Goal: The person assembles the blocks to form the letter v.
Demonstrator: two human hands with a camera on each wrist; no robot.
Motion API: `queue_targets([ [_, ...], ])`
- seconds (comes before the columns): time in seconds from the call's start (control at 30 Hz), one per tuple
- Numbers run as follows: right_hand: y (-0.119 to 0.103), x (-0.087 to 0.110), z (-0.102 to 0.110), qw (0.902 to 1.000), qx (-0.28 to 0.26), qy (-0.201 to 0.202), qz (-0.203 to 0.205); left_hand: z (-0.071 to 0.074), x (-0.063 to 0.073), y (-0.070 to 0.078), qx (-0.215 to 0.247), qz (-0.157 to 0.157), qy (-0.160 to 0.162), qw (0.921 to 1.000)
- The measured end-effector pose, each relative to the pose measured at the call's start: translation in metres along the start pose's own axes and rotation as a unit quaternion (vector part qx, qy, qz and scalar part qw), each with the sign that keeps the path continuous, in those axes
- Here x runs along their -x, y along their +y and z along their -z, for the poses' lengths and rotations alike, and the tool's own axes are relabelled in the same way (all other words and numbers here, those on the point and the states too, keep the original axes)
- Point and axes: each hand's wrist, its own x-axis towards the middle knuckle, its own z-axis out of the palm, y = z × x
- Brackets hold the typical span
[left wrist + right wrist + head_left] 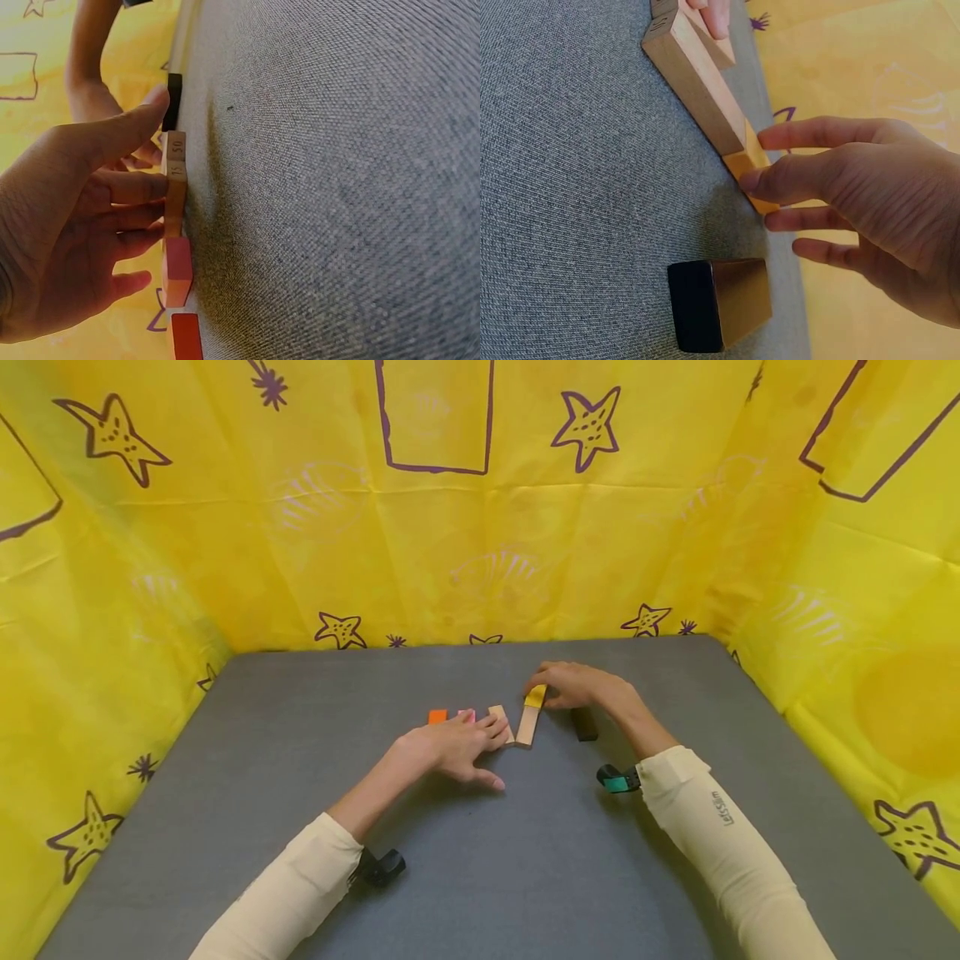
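Two plain wooden blocks meet at their near ends in a V on the grey table. My left hand (457, 747) reaches over the left plain block (497, 712), fingers extended and touching it, thumb held apart. The right plain block (527, 727) carries "50" on its end; the other reads "15" in the left wrist view. At the far end of the right plain block, touching it, lies a yellow block (751, 166). My right hand (573, 685) pinches that yellow block between thumb and fingers.
A dark block (696, 304) stands right of the V. Left of it lie a pink block (178, 270) and an orange block (437, 717), partly behind my left hand. Yellow patterned cloth (450, 552) borders the grey table (517, 860) at the back and sides.
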Motion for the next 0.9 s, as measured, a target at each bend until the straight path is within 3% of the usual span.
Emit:
queue_targets([
  [0.5,-0.001,0.008,0.005,0.9997,0.004,-0.005,-0.024,-0.001,0.001,0.0,0.002,0.001,0.003,1.0],
  [0.9,-0.005,0.03,0.009,0.9995,0.01,0.024,-0.019,-0.002,-0.001,-0.001,0.004,0.002,0.002,1.0],
])
